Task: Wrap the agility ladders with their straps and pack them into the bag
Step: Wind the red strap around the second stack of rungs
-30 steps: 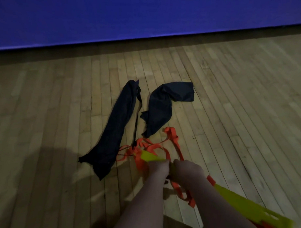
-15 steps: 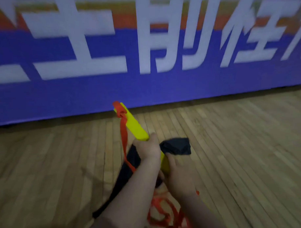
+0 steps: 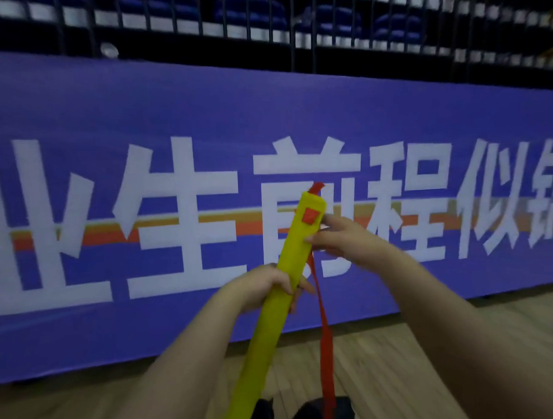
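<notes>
We look forward and slightly down at two bare forearms raised in front of a long blue banner (image 3: 78, 128) printed with large white characters.

The left hand (image 3: 268, 285) is wrapped around the middle of the folded agility ladder (image 3: 289, 265), a long, flat yellow bundle of rungs. The bundle is held in the air, slanting up and to the right from the bottom edge of the view. Near its upper end is a small red square patch (image 3: 310, 215).

The right hand (image 3: 342, 241) sits at the right edge of the bundle, just below that patch. Its thumb touches the yellow edge, its forefinger reaches toward the patch, and it seems to pinch the strap (image 3: 326, 348) there, though blur softens the detail. The strap is a narrow orange-red band. A short tip of it pokes out above the top of the bundle, and from the right hand it hangs straight down, just beside the bundle, to the bottom of the view.

Below, on the pale wooden floor (image 3: 399, 361), two dark bags (image 3: 304, 413) lie at the bottom edge, partly cut off; the strap hangs in front of the right one.

Above the banner runs a dark metal railing (image 3: 294, 27) with blue seats behind it.
</notes>
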A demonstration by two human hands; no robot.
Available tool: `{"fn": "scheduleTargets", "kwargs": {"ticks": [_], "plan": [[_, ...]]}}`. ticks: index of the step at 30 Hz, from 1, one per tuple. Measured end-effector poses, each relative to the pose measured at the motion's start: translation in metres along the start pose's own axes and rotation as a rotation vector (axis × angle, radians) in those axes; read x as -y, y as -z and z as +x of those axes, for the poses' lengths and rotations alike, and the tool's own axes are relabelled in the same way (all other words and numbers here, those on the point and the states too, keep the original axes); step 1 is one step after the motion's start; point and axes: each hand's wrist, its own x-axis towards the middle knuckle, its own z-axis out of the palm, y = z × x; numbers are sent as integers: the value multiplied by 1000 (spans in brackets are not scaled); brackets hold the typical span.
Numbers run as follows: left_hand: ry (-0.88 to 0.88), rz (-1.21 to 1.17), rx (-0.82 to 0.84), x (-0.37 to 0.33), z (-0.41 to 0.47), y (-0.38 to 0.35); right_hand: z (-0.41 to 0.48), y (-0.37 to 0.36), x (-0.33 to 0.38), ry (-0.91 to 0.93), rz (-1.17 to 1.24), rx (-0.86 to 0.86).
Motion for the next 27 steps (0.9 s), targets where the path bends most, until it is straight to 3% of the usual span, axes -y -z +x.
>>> {"fn": "scheduleTargets", "kwargs": {"ticks": [4,7,12,15,16,19,23,27], "plan": [[16,-32,44,-21,-35,1,-16,9,41,-144,51,159],[13,35,52,-27,-59,5,-23,10,66,-195,-40,131],[111,249,119,-31,-83,11,-21,8,96,119,-1006,-220],[151,370,16,-33,-93,15,-29,5,113,256,-1399,-311],[146,421,-24,-35,-96,16,-32,3,118,213,-1329,-290],[105,592,-118,-40,-105,15,-41,3,128,-63,-803,-170],[53,758,-235,-46,-106,9,-55,12,136,-253,-528,0],[13,762,-350,-45,-100,7,-62,14,136,-425,-181,153]]}}
